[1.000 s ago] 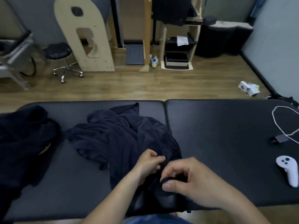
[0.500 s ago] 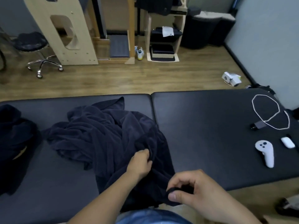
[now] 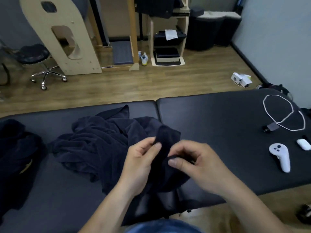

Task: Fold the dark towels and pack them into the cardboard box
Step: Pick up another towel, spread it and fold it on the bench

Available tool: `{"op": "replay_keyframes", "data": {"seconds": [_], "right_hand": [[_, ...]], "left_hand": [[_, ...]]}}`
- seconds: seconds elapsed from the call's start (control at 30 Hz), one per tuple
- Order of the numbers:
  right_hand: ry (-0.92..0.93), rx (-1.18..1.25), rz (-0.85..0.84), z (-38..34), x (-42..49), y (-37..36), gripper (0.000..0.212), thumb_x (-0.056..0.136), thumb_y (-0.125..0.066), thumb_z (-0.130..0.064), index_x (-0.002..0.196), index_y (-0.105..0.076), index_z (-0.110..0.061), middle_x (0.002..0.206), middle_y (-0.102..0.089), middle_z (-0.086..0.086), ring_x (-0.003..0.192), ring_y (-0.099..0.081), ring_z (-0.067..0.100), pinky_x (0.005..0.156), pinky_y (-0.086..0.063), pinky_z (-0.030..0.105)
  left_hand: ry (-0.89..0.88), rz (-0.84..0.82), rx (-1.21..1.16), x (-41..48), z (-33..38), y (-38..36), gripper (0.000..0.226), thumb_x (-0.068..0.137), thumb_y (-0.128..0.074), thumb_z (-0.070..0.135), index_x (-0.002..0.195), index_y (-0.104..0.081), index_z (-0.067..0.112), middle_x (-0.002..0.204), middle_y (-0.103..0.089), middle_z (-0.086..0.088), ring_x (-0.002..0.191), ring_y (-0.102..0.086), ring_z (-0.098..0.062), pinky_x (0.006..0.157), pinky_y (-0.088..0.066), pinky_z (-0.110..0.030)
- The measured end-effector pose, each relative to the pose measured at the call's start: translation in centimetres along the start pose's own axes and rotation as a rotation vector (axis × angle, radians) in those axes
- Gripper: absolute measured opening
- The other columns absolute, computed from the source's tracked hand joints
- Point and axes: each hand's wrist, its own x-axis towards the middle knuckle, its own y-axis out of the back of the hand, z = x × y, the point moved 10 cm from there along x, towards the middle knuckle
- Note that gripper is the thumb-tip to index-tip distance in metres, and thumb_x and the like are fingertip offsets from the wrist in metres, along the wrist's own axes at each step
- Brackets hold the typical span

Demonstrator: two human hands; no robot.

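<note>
The dark towel lies rumpled on the bench, left of its middle seam, with one hem held up by the near edge. The left hand pinches that raised fold between thumb and fingers. The right hand, just beside it, pinches the same hem lower down. The bulk trails away to the left of both hands, so the left is nearer it. Another dark heap sits at the left end and a white controller near the right. I can make out no box.

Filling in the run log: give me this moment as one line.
fold: not started | left hand: pinches dark towel | right hand: pinches it too | towel: crumpled on black table
</note>
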Motion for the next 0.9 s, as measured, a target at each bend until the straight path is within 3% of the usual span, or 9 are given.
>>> {"op": "replay_keyframes", "data": {"seconds": [0.1, 0.17, 0.3, 0.33, 0.4, 0.57, 0.67, 0.77, 0.9], "right_hand": [[0.098, 0.001, 0.119, -1.2, 2.9, 0.6, 0.013, 0.077, -0.073, -0.021, 0.081, -0.068, -0.032, 0.085, -0.062, -0.01, 0.076, -0.061, 0.014, 0.07, -0.047, 0.023], [0.112, 0.046, 0.162, -1.7, 4.2, 0.7, 0.012, 0.074, -0.074, -0.022, 0.075, -0.068, -0.032, 0.088, -0.059, -0.011, 0.075, -0.059, 0.012, 0.069, -0.045, 0.018], [0.115, 0.138, 0.043, -2.2, 6.4, -1.6, 0.016, 0.083, -0.073, -0.016, 0.078, -0.063, -0.028, 0.106, -0.067, -0.012, 0.101, -0.064, 0.005, 0.088, -0.05, 0.024], [0.085, 0.199, 0.0, -2.1, 7.1, -2.1, 0.016, 0.087, -0.069, -0.009, 0.081, -0.062, -0.022, 0.109, -0.069, -0.008, 0.102, -0.065, 0.006, 0.09, -0.051, 0.029], [0.081, 0.206, -0.042, -2.4, 8.3, -2.5, 0.014, 0.091, -0.064, -0.007, 0.084, -0.061, -0.018, 0.095, -0.071, -0.005, 0.086, -0.065, 0.009, 0.079, -0.051, 0.031], [0.202, -0.051, 0.028, -6.1, 11.3, -0.3, 0.02, 0.087, -0.071, -0.009, 0.078, -0.062, -0.025, 0.076, -0.069, -0.006, 0.073, -0.061, 0.006, 0.073, -0.05, 0.033], [0.337, -0.145, 0.065, -11.2, 12.9, 2.3, 0.015, 0.088, -0.068, -0.007, 0.082, -0.061, -0.019, 0.077, -0.066, -0.007, 0.074, -0.06, 0.003, 0.071, -0.047, 0.024], [0.462, -0.138, 0.194, -17.2, 14.1, 7.4, 0.025, 0.091, -0.066, -0.008, 0.081, -0.057, -0.029, 0.076, -0.064, -0.016, 0.074, -0.058, -0.001, 0.072, -0.043, 0.015], [0.572, -0.217, 0.394, -23.3, 16.4, 15.5, 0.028, 0.09, -0.066, -0.01, 0.078, -0.055, -0.032, 0.078, -0.064, -0.012, 0.076, -0.06, 0.0, 0.077, -0.045, 0.019]], "left_hand": [[-0.057, -0.009, -0.058, -1.0, 1.5, 0.2, 0.017, 0.086, -0.064, 0.014, 0.093, -0.079, 0.016, 0.095, -0.075, -0.01, 0.094, -0.067, -0.02, 0.089, -0.052, -0.033], [-0.083, 0.012, -0.07, -1.0, 2.3, 0.9, 0.017, 0.086, -0.065, 0.02, 0.096, -0.076, 0.012, 0.098, -0.072, -0.014, 0.096, -0.064, -0.024, 0.092, -0.049, -0.039], [-0.095, -0.005, -0.113, -0.6, 4.0, 1.6, 0.025, 0.092, -0.056, 0.01, 0.112, -0.07, 0.013, 0.109, -0.075, -0.009, 0.105, -0.067, -0.019, 0.097, -0.052, -0.031], [-0.102, -0.015, -0.096, -0.4, 4.4, 1.8, 0.029, 0.092, -0.058, 0.007, 0.119, -0.066, 0.01, 0.111, -0.075, -0.01, 0.106, -0.068, -0.02, 0.097, -0.053, -0.031], [-0.133, 0.005, -0.039, 0.1, 5.6, 2.6, 0.032, 0.091, -0.063, -0.004, 0.12, -0.065, 0.009, 0.108, -0.076, -0.009, 0.103, -0.07, -0.018, 0.093, -0.055, -0.029], [-0.266, 0.223, 0.254, 1.6, 8.7, 5.7, 0.024, 0.087, -0.071, -0.003, 0.092, -0.074, 0.02, 0.085, -0.077, 0.004, 0.081, -0.071, -0.007, 0.079, -0.057, -0.023], [-0.301, 0.224, 0.509, 3.2, 8.4, 5.8, 0.016, 0.09, -0.07, 0.004, 0.087, -0.075, 0.019, 0.079, -0.074, 0.005, 0.075, -0.068, -0.007, 0.078, -0.057, -0.03], [-0.252, 0.172, 0.695, 5.8, 7.2, 6.0, 0.023, 0.095, -0.064, 0.008, 0.093, -0.076, 0.027, 0.089, -0.076, 0.014, 0.086, -0.071, -0.004, 0.084, -0.059, -0.037], [-0.272, 0.133, 0.941, 10.6, 9.3, 6.7, 0.015, 0.095, -0.061, 0.024, 0.089, -0.069, 0.034, 0.084, -0.072, 0.02, 0.082, -0.067, -0.002, 0.078, -0.057, -0.035]]}}
